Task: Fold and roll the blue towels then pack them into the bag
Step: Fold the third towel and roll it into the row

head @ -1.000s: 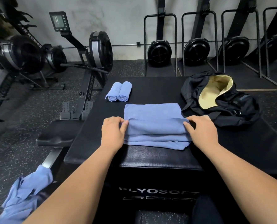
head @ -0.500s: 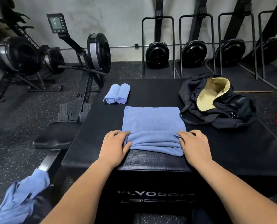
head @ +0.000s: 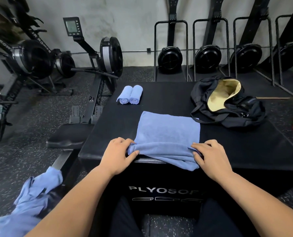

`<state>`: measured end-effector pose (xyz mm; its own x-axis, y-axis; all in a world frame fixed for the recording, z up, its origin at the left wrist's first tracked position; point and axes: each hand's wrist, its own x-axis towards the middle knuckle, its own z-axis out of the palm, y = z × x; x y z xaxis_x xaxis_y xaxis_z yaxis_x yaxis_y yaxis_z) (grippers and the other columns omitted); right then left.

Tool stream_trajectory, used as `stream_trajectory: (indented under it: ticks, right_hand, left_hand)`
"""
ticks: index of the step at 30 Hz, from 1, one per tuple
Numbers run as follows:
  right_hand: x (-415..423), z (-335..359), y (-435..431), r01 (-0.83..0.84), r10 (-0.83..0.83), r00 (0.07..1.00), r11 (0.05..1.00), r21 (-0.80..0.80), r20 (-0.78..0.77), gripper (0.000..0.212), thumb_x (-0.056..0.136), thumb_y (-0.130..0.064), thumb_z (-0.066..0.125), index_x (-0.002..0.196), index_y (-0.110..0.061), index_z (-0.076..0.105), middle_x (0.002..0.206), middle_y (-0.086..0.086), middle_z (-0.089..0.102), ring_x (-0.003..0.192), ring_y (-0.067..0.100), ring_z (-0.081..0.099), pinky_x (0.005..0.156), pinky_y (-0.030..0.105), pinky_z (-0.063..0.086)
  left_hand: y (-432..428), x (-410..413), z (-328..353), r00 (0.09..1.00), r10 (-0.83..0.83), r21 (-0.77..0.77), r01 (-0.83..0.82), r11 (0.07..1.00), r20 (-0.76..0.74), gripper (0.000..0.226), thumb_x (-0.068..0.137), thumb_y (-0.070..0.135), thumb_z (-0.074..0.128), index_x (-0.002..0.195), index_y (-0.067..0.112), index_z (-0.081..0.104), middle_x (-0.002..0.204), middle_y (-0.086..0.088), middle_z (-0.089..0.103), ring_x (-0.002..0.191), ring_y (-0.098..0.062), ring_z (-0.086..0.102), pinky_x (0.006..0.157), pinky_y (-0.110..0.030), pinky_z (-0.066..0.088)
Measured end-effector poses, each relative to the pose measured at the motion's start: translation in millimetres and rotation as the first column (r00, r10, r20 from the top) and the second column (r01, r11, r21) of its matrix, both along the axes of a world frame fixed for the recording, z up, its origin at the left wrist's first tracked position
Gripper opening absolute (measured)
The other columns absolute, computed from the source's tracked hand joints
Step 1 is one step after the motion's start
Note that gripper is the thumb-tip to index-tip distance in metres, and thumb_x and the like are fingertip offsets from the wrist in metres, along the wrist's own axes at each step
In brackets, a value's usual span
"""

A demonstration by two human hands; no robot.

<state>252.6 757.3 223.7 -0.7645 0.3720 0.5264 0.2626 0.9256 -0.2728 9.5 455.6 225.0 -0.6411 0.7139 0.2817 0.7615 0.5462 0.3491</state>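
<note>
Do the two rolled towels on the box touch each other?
Touching. The head view shows the left roll and the right roll pressed together, no gap.

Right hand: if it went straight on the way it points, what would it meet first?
The folded blue towel that the right hand grips; beyond it, probably the two rolled towels, though depth is unclear.

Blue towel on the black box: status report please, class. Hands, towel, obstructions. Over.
Left hand and right hand grip near edge of folded blue cloth towel. Edge bunched, overhanging black padded box. Open black fabric bag far right, path clear.
</note>
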Motion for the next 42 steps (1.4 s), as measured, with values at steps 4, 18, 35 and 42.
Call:
stream_trajectory:
  ticks: [4,18,35,42]
  right_hand:
    - [11,1,11,-0.002,0.008,0.994,0.999,-0.051,0.109,0.029,0.087,-0.026,0.082,0.115,-0.027,0.079,0.093,-0.009,0.056,0.099,0.018,0.052,0.09,0.04,0.048]
    - [-27,27,60,0.229,-0.233,0.971,0.864,-0.449,0.046,0.014,0.097,-0.036,0.069,0.083,-0.033,0.069,0.072,-0.012,0.068,0.072,0.01,0.062,0.064,0.033,0.044]
    - [-45,-8,38,0.21,-0.21,0.977,0.978,-0.003,0.021,0.004,0.084,-0.017,0.078,0.089,-0.017,0.077,0.076,0.0,0.052,0.085,0.024,0.051,0.076,0.04,0.043]
    - [-60,0,48,0.291,-0.281,0.956,0.946,-0.14,0.087,0.021,0.1,-0.038,0.061,0.097,-0.024,0.076,0.09,-0.009,0.071,0.097,0.027,0.052,0.079,0.044,0.045]
  left_hand:
    - [0,6,20,0.992,-0.054,0.005,0.054,0.999,0.117,0.029,0.087,0.067,0.059,0.095,0.039,0.062,0.083,0.015,0.064,0.085,-0.006,0.056,0.081,-0.029,0.048]
    - [76,-43,64,0.894,0.057,0.226,-0.174,0.958,0.445,0.019,0.094,0.028,0.075,0.081,0.016,0.07,0.071,0.013,0.062,0.063,-0.006,0.051,0.066,-0.027,0.042]
    - [63,-30,-2,0.988,0.097,0.08,-0.088,0.993,-0.121,0.015,0.093,0.042,0.063,0.082,0.032,0.059,0.069,0.018,0.049,0.081,-0.014,0.048,0.095,-0.026,0.036]
    - [56,-36,6,0.973,0.202,0.21,-0.221,0.952,0.107,0.024,0.105,0.034,0.052,0.089,0.027,0.069,0.081,0.014,0.065,0.083,-0.017,0.057,0.08,-0.038,0.047]
